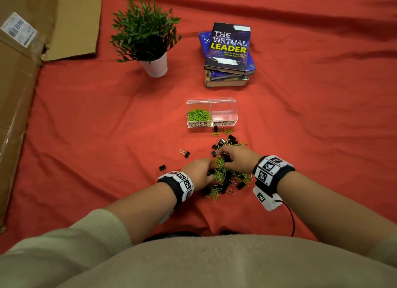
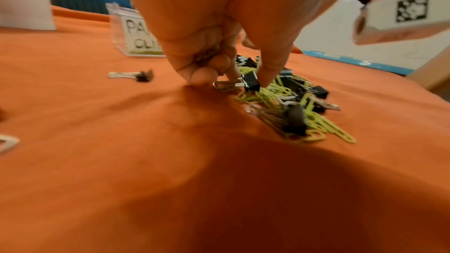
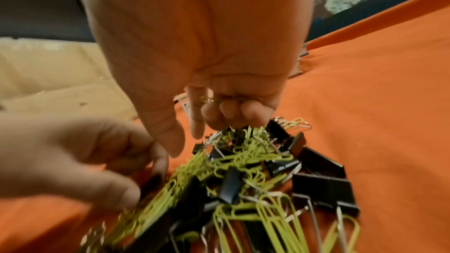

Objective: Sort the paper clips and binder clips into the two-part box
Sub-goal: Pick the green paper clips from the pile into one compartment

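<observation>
A clear two-part box [image 1: 211, 125] stands on the red cloth. Its left part, labelled PAPER CLIPS, holds green paper clips [image 1: 198, 115]; the BINDER CLIPS part [image 1: 223, 112] looks empty. In front of it lies a mixed pile [image 1: 227, 173] of green paper clips and black binder clips. My left hand [image 1: 209, 176] is at the pile's left edge, and in the left wrist view its thumb and fingers pinch a black binder clip [image 2: 252, 83]. My right hand [image 1: 223, 153] reaches into the pile's far side, fingers curled round a thin paper clip [image 3: 207, 100], its tips in the tangle [image 3: 243, 161].
A potted plant [image 1: 154, 66] and a stack of books [image 1: 227, 51] stand behind the box. A big cardboard box [image 1: 19, 94] lines the left side. Two stray binder clips [image 1: 185, 153] [image 1: 162, 167] lie left of the pile. Red cloth [image 1: 322, 115] covers the surface.
</observation>
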The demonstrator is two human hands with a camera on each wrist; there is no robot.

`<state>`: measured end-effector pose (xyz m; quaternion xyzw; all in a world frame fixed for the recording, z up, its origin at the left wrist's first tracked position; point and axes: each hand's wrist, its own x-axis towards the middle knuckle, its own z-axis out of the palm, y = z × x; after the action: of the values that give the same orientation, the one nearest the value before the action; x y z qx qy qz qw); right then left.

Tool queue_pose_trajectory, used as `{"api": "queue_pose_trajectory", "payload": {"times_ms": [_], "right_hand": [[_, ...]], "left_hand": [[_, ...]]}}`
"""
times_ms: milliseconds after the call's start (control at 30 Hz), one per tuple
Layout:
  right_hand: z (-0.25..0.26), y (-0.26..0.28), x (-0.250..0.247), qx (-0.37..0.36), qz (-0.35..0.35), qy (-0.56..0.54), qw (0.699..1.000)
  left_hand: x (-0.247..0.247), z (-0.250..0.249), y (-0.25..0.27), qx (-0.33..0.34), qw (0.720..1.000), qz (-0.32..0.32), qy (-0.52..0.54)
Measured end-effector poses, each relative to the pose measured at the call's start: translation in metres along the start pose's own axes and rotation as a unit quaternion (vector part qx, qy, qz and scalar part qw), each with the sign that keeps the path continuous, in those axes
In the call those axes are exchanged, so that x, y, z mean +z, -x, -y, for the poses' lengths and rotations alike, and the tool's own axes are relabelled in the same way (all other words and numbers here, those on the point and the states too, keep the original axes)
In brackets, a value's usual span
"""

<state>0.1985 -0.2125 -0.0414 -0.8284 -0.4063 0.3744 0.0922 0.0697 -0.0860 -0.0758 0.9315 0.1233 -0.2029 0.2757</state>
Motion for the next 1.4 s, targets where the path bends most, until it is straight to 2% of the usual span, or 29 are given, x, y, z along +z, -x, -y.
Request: {"api": "queue_pose_trajectory", "payload": {"times_ms": [133,233,300,467,633,733,867,1033,1133,1267,1333,1400], "right_hand": [[-0.004,-0.003,0.01,-0.021,0.018,0.116,0.993],[-0.007,-0.005,0.016,-0.037,-0.004,0.117,0.992],[-0.008,-0.006,0.017,-0.05,-0.021,0.095,0.994],[-0.009,-0.005,0.009,-0.024,-0.054,-0.007,0.998],[-0.01,-0.005,-0.004,0.034,-0.055,-0.173,0.983],[-0.009,-0.004,-0.013,0.089,-0.028,-0.284,0.954],[0.001,-0.002,-0.026,0.077,-0.006,-0.429,0.9],[0.015,-0.009,-0.045,0.053,-0.005,-0.473,0.88],[0.024,-0.023,-0.055,0.047,-0.02,-0.438,0.897],[0.027,-0.04,-0.044,0.046,-0.006,-0.229,0.972],[0.026,-0.042,-0.032,0.042,0.0,-0.15,0.988],[0.026,-0.039,-0.025,0.042,0.003,-0.129,0.991]], "left_hand": [[-0.02,0.02,-0.002,-0.048,0.998,-0.048,0.009],[-0.03,0.033,-0.002,-0.097,0.992,-0.076,0.029],[-0.028,0.032,0.001,-0.09,0.993,-0.075,0.027],[-0.005,0.011,0.006,-0.009,1.0,-0.016,-0.017],[0.003,0.003,0.006,-0.009,0.999,-0.012,-0.034],[0.001,0.003,0.006,-0.027,0.999,-0.008,-0.044],[-0.003,0.005,0.007,-0.045,0.997,-0.013,-0.064],[-0.006,0.01,0.01,-0.053,0.993,-0.013,-0.102],[-0.007,0.012,0.01,-0.062,0.991,-0.003,-0.116],[-0.011,0.019,0.012,-0.082,0.994,0.005,-0.078],[-0.016,0.025,0.013,-0.088,0.996,-0.005,-0.03],[-0.02,0.03,0.014,-0.092,0.995,-0.016,0.018]]}}
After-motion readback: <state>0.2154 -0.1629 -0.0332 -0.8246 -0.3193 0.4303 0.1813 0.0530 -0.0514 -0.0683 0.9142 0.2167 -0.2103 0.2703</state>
